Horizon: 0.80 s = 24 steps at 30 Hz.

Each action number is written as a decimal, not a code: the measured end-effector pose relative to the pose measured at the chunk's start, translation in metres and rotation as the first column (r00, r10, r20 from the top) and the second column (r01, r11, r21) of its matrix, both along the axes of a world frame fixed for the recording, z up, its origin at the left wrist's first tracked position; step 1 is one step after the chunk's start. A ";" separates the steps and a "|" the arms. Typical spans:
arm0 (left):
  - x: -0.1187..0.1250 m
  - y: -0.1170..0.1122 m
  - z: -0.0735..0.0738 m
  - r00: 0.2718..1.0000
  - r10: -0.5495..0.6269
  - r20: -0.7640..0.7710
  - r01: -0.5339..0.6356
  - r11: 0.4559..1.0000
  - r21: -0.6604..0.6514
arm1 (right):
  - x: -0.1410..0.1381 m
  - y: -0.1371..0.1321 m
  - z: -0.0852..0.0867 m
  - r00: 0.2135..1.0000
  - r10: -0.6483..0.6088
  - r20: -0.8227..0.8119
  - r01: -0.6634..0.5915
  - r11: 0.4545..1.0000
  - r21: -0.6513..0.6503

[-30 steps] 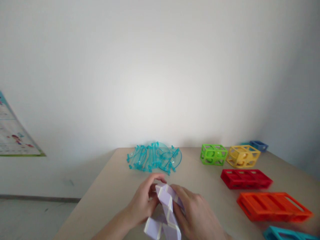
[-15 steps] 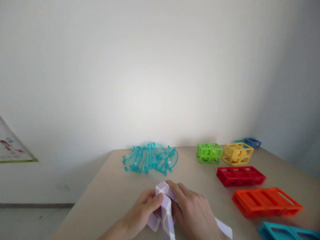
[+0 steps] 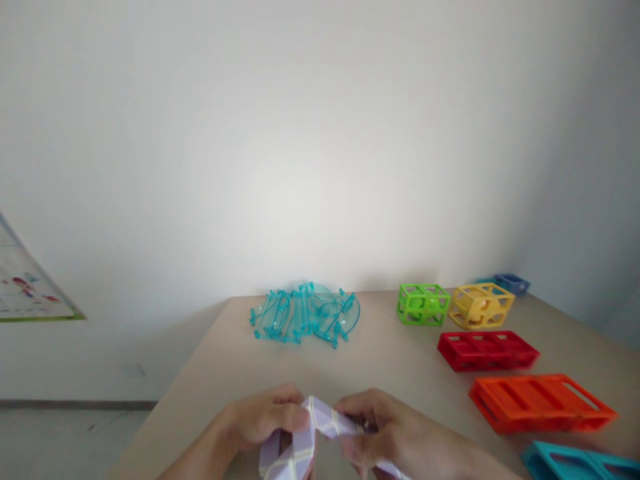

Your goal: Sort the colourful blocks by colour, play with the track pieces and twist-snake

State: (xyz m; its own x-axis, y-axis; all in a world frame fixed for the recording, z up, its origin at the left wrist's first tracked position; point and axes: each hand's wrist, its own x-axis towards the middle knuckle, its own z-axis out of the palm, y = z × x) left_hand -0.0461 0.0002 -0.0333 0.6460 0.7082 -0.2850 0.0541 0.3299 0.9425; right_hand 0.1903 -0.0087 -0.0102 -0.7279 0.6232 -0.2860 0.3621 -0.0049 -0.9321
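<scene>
Both hands grip a snake puzzle (image 3: 320, 421) low at the near edge of the table (image 3: 235, 360); whether it rests on the top cannot be told. The puzzle is a chain of smooth lilac plastic wedges with white seams, bent into a peak between the hands and folding down under the left one. The left hand (image 3: 260, 420) is closed over its left part, fingers curled across the top. The right hand (image 3: 385, 433) pinches the right part, fingertips on the upper face, with more of the chain running out beneath the palm. The table is pale beige, flat and matte. Near its far edge lies a pile (image 3: 305, 313) of clear teal plastic pieces, curved plates with small pegs. To the right stand open lattice blocks: a green block (image 3: 423, 304), a yellow block (image 3: 481, 305) just beside it, and a small blue block (image 3: 511, 283) behind. Nearer lie long slotted frames, well apart from the hands: a red frame (image 3: 487, 350), an orange frame (image 3: 543, 402), and a teal frame (image 3: 580, 463) cut off by the corner. A printed poster (image 3: 25, 287) shows at the left on the plain white wall (image 3: 320, 133).
</scene>
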 end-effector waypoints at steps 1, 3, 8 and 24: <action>-0.001 -0.001 0.000 1.000 -0.026 -0.002 0.026 1.000 -0.004 | 0.000 0.000 0.001 1.000 0.024 -0.006 -0.024 0.999 -0.042; 0.001 -0.001 0.003 0.995 -0.095 -0.030 0.095 0.995 -0.006 | 0.000 -0.002 0.002 0.999 -0.016 0.038 0.013 0.996 0.088; 0.013 0.004 0.006 0.996 -0.084 0.023 0.084 0.996 -0.016 | -0.005 -0.011 0.003 0.965 -0.242 0.101 0.113 0.733 0.671; 0.008 -0.002 -0.010 0.998 -0.009 0.069 0.016 0.994 -0.107 | -0.003 -0.010 0.003 0.992 -0.126 0.020 0.038 0.441 0.897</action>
